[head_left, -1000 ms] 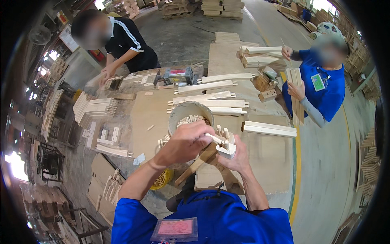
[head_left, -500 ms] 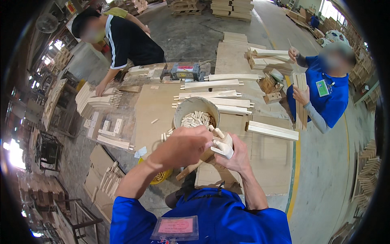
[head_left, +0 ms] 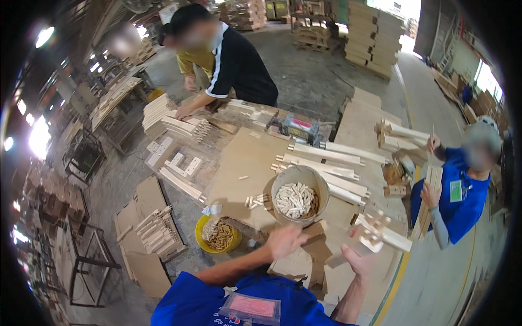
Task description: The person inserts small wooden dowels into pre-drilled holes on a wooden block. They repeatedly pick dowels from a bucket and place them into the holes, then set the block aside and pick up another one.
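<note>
My right hand (head_left: 360, 259) grips a bundle of pale wooden pieces (head_left: 372, 232) with round dowel ends sticking out; motion blurs them, and I cannot tell how many there are. My left hand (head_left: 288, 242) is just below the grey bucket (head_left: 302, 174), apart from the bundle. Blur hides whether its fingers hold anything. Inside the bucket lie many short wooden dowels (head_left: 295, 200). A few loose dowels (head_left: 256, 201) are on the cardboard left of the bucket.
Long wooden rails (head_left: 326, 154) lie behind the bucket. A yellow bucket (head_left: 199, 239) of dowels stands low on the left. A co-worker in black (head_left: 247, 70) reaches toward stacked parts (head_left: 182, 127); another in blue (head_left: 459, 198) holds rails at the right. A clamp-like machine (head_left: 298, 127) sits at the back.
My hands have moved apart; the left has come away from the wooden pieces, while the right carries them to the right. The whole view has shifted and tilted, showing the yellow bucket more fully.
</note>
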{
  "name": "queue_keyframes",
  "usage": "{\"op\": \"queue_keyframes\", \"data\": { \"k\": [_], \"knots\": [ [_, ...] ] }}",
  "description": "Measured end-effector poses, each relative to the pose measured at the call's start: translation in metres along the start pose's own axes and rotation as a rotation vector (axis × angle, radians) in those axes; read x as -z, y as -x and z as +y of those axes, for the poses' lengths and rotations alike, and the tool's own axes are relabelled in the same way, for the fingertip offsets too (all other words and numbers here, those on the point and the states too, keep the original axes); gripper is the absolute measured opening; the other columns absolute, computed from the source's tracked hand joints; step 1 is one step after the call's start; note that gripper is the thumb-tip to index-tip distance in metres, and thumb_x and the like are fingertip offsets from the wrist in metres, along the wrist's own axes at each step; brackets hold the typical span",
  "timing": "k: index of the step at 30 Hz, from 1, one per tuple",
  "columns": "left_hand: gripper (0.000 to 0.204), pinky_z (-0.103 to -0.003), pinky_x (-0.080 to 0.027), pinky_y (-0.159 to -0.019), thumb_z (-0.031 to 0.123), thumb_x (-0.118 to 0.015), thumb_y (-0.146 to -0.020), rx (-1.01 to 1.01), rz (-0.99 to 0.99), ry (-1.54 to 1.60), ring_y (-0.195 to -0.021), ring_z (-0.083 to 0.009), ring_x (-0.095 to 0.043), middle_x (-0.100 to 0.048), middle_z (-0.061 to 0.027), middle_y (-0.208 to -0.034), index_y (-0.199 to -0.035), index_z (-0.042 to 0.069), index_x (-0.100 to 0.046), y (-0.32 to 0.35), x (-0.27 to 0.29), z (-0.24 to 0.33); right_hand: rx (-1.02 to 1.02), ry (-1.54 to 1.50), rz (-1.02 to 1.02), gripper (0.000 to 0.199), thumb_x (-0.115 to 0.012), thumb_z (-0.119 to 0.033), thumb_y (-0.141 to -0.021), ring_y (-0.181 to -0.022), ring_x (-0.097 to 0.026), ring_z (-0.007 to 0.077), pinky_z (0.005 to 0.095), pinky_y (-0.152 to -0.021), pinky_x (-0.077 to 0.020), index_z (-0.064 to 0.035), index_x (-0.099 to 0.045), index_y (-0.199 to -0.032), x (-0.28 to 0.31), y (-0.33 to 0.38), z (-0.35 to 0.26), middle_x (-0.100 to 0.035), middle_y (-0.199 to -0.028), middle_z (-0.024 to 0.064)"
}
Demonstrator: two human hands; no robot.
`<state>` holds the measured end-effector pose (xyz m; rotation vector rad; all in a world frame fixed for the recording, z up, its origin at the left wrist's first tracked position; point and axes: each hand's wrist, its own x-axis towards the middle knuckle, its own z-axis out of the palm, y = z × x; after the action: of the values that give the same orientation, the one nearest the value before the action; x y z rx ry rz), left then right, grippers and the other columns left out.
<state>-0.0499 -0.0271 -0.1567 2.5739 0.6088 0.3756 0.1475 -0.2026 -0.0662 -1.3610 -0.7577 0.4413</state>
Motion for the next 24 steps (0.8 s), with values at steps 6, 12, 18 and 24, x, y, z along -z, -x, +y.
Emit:
{"op": "queue_keyframes", "data": {
  "k": [6,12,18,24],
  "knots": [
    [0.064,-0.051,-0.051,-0.093,0.028,-0.077,-0.079,0.279,-0.225,-0.083,-0.114,-0.0437,-0.057,-0.060,-0.0246,-0.115,-0.131,0.001,-0.052,0.041,-0.070,-0.046,0.033,-0.228,0.092,0.087,-0.086,-0.024,-0.063,-0.099,-0.059,0.0223,0.0399,-0.085,-0.0512,-0.0055,-0.045,-0.138,0.014,-0.005,-0.005,-0.058,-0.106,0.0107],
    [0.063,-0.044,-0.050,-0.100,0.028,-0.076,-0.078,0.456,-0.436,0.464,-0.119,-0.0354,-0.063,-0.063,-0.0291,-0.123,-0.128,-0.005,-0.055,0.068,-0.038,-0.035,0.094,-0.206,0.231,0.076,-0.084,-0.019,-0.065,-0.099,-0.060,0.0233,0.0398,-0.089,-0.0505,-0.0043,-0.051,-0.132,0.035,0.024,0.008,-0.059,-0.107,0.0096],
    [0.035,-0.036,-0.054,-0.067,0.012,-0.067,-0.095,0.010,0.235,1.708,-0.076,-0.0183,-0.061,-0.063,-0.0054,-0.100,-0.126,0.004,-0.053,0.007,0.177,0.035,-0.005,-0.028,0.147,0.073,-0.091,-0.011,-0.065,-0.110,-0.063,0.0183,0.0332,-0.091,-0.0527,-0.0032,-0.058,-0.130,0.007,0.017,0.012,-0.065,-0.119,0.0087],
    [0.037,-0.037,-0.057,-0.064,0.015,-0.066,-0.088,-0.101,-0.508,-0.161,-0.071,-0.0155,-0.066,-0.064,-0.0069,-0.080,-0.122,0.005,-0.055,-0.043,0.212,0.088,0.035,0.132,-0.032,0.068,-0.093,-0.013,-0.060,-0.091,-0.062,0.0115,0.0290,-0.079,-0.0528,-0.0043,-0.059,-0.118,-0.013,0.018,0.006,-0.065,-0.101,0.0021]
  ]
}}
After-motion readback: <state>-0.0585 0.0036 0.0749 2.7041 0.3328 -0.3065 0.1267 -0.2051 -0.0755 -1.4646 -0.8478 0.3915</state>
